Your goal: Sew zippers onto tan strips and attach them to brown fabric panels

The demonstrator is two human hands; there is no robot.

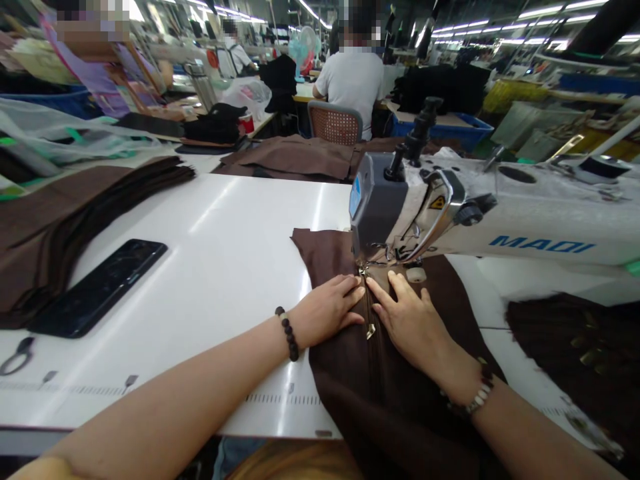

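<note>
Dark brown fabric (340,373) lies under the head of a sewing machine (383,207) and hangs over the table's front edge. A zipper (371,370) runs down it, with a metal zipper pull (371,331) between my hands. My left hand (327,308) rests flat on the fabric left of the zipper, its fingertips near the presser foot (364,270). On the other side my right hand (411,323) presses the cloth with fingers spread, the index fingertip beside the zipper. Neither hand grips anything. The machine head partly hides the needle area.
A black phone (100,287) lies at left, beside a stack of brown fabric pieces (65,220). More brown cloth (300,157) lies along the table's back edge. Dark pieces with metal bits (580,353) are at right. A person in white (350,83) sits ahead.
</note>
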